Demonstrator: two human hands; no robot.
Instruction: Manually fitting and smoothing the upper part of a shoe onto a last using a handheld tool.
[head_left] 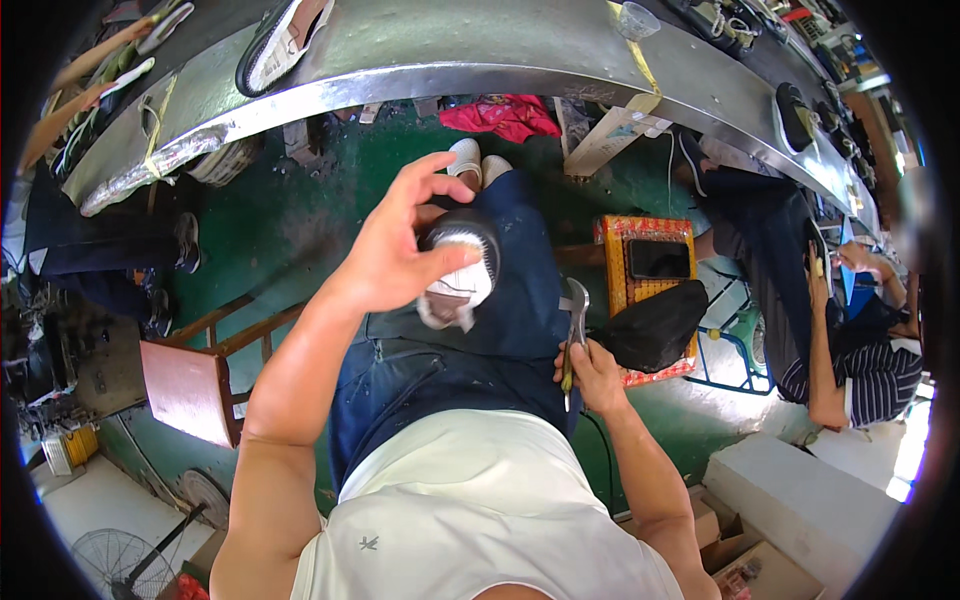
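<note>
Above my lap, my left hand grips a shoe with a white upper and a black sole. The thumb presses on the white side, and the lower end of the shoe is blurred. By my right thigh, my right hand is closed around metal pliers with a curved head. Part of the handles is hidden by the fingers. The pliers are apart from the shoe.
A metal-topped bench curves across the front, with another shoe on it. Right of me, a phone and a black cloth lie on an orange seat. A wooden stool stands left. Co-workers' hands appear right and far left.
</note>
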